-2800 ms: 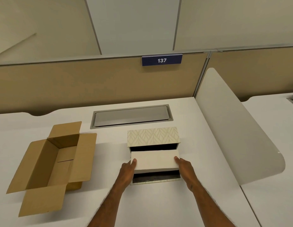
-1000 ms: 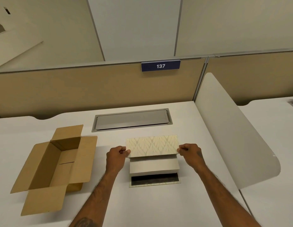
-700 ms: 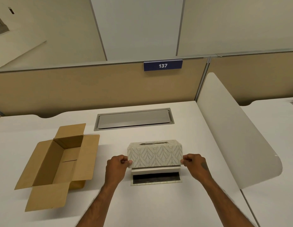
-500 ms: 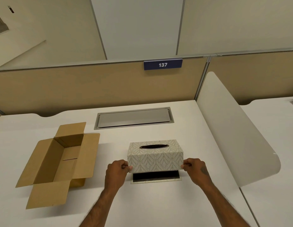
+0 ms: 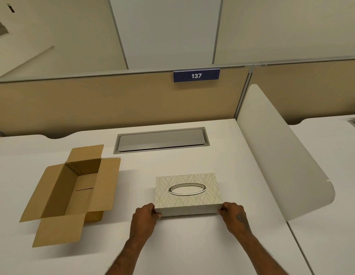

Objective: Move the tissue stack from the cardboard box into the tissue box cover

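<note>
1. My left hand (image 5: pixel 144 216) grips the near left corner of the tissue box cover (image 5: pixel 187 193), and my right hand (image 5: pixel 233 215) grips the near right corner; both are closed on it
2. The cover sits flat on the white desk (image 5: pixel 192 245), its oval metal-ringed slot (image 5: pixel 187 189) facing up
3. I judge that the tissue stack is inside the cover; only a pale surface shows through the slot, so I cannot be sure
4. The cardboard box (image 5: pixel 73 193) stands well apart to my left, flaps open, with nothing in it
5. To finish well, I should press down evenly at both corners so the cover seats square and level
6. Then I should check that no edge sits raised before letting go, and ease both hands away together so it does not skid
</note>
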The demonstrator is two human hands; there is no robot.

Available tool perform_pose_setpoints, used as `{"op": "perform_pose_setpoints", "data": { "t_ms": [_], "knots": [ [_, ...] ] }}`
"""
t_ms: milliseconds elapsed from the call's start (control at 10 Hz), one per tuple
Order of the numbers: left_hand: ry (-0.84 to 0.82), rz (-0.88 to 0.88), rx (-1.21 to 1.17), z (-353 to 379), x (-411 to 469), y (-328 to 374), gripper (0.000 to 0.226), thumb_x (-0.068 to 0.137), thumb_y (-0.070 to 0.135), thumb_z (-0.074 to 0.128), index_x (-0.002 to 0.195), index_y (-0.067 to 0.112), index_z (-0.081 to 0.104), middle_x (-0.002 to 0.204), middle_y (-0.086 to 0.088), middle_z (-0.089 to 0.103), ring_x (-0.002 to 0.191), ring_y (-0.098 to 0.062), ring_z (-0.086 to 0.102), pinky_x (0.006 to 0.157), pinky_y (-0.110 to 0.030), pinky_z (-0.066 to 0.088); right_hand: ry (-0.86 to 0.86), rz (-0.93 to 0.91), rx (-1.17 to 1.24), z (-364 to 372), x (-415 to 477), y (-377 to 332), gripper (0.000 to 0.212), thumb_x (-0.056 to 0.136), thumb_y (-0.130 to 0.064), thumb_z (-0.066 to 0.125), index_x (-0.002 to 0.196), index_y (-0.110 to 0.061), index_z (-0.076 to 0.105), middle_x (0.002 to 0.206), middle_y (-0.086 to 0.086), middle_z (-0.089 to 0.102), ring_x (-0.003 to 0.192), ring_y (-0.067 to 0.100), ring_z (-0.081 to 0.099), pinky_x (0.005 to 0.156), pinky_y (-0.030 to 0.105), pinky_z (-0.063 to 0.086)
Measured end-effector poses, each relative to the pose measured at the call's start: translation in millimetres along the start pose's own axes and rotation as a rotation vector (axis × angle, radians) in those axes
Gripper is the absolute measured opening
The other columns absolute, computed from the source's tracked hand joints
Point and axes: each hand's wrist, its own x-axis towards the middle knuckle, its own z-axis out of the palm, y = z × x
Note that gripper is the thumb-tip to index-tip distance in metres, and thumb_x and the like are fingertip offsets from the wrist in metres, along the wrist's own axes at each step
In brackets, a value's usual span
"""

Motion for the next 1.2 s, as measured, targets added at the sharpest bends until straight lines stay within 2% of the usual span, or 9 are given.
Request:
{"op": "perform_pose_setpoints", "data": {
  "t_ms": [100,200,600,700,800,900,1000,1100,1200],
  "knots": [
    [-0.002,0.012,0.011,3.0,-1.5,-2.2,0.019,0.085,0.026,0.07,0.079,0.01,0.062,0.08,-0.003,0.071,0.076,-0.021,0.063,0.069,-0.041,0.056,0.015,-0.004,-0.04,4.3,-1.4,2.3,0.021,0.092,-0.015,0.059,0.071,-0.013,0.061,0.074,0.004,0.067,0.067,0.016,0.057,0.047,0.011,0.03],
    [-0.014,0.026,0.039,5.4,-1.9,-4.2,0.018,0.087,0.027,0.067,0.089,0.009,0.064,0.091,-0.005,0.073,0.083,-0.023,0.065,0.072,-0.039,0.057,0.021,-0.026,-0.08,7.0,-2.7,3.9,0.02,0.093,-0.017,0.057,0.085,-0.004,0.07,0.087,0.009,0.073,0.074,0.021,0.063,0.055,0.019,0.035],
    [-0.034,0.045,0.035,12.0,-5.1,-6.9,0.018,0.092,0.022,0.061,0.104,0.008,0.062,0.108,-0.01,0.071,0.096,-0.025,0.067,0.077,-0.036,0.058,0.031,-0.042,-0.134,10.1,-7.5,1.2,0.022,0.095,-0.015,0.052,0.097,-0.003,0.07,0.098,0.013,0.073,0.088,0.028,0.067,0.067,0.025,0.045],
    [-0.044,0.029,0.029,11.0,-6.0,-5.8,0.015,0.093,0.022,0.059,0.101,0.009,0.059,0.106,-0.012,0.07,0.094,-0.027,0.065,0.073,-0.035,0.055,0.023,-0.028,-0.131,12.2,-7.2,1.2,0.024,0.096,-0.012,0.047,0.099,-0.002,0.069,0.1,0.014,0.073,0.089,0.029,0.067,0.068,0.027,0.045],
    [-0.079,0.017,0.019,7.3,-7.8,-7.4,0.012,0.093,0.022,0.057,0.099,0.011,0.059,0.103,-0.011,0.069,0.094,-0.028,0.064,0.076,-0.038,0.055,-0.009,0.002,-0.109,11.7,-8.8,1.5,0.028,0.094,-0.003,0.042,0.103,-0.002,0.068,0.104,0.015,0.072,0.092,0.028,0.067,0.067,0.022,0.041],
    [-0.109,-0.018,-0.075,4.2,-16.0,-19.3,0.026,0.091,0.02,0.06,0.116,0.017,0.061,0.114,-0.007,0.069,0.103,-0.025,0.064,0.089,-0.039,0.055,-0.03,0.071,0.015,8.4,-12.8,3.2,0.042,0.09,0.006,0.042,0.127,-0.003,0.059,0.127,0.016,0.063,0.116,0.03,0.06,0.095,0.028,0.048],
    [-0.117,-0.053,-0.08,-2.0,-31.0,-33.1,0.043,0.09,0.023,0.064,0.131,0.022,0.053,0.129,-0.006,0.062,0.116,-0.022,0.059,0.1,-0.036,0.049,0.017,0.098,0.058,2.4,-20.8,2.7,0.053,0.091,0.004,0.044,0.143,-0.007,0.043,0.146,0.014,0.047,0.134,0.029,0.045,0.115,0.037,0.034],
    [-0.069,-0.041,-0.051,-9.2,-44.7,-45.6,0.044,0.093,0.031,0.059,0.135,0.025,0.05,0.14,-0.001,0.055,0.128,-0.019,0.051,0.106,-0.034,0.042,0.111,0.055,0.05,0.2,-30.2,-3.2,0.054,0.093,-0.001,0.046,0.146,-0.008,0.038,0.152,0.012,0.039,0.139,0.028,0.038,0.117,0.039,0.031],
    [0.034,0.035,-0.023,-20.3,-56.3,-45.7,0.042,0.097,0.036,0.051,0.136,0.023,0.048,0.145,0.002,0.05,0.132,-0.016,0.046,0.108,-0.03,0.036,0.265,-0.045,-0.058,3.0,-45.9,-18.8,0.054,0.092,-0.007,0.05,0.145,-0.008,0.039,0.154,0.012,0.034,0.14,0.029,0.034,0.115,0.041,0.034]
  ]
}}
